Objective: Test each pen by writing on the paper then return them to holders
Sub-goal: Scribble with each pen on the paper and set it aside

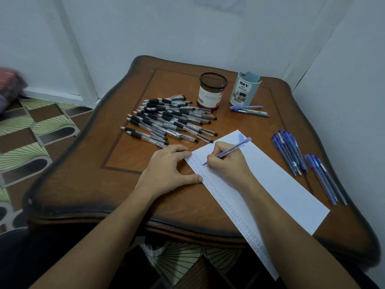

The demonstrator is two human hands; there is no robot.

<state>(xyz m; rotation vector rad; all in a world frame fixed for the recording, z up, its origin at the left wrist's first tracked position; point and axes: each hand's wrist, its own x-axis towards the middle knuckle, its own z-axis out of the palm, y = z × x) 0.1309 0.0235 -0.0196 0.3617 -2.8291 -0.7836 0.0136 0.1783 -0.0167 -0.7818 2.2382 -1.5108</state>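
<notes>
Pen [231, 148] in right hand [226, 161], tip lower-left.

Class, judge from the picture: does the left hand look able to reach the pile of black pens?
Probably yes: the left hand holds nothing, only steadies the paper, and bare table lies between it and the black pens.

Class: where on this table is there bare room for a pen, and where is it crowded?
Bare: the near-left table corner, bordered by the left hand and the black pen pile; the far-left strip behind that pile, beside the mesh holder. Crowded: the right side, between paper and blue pens.
</notes>
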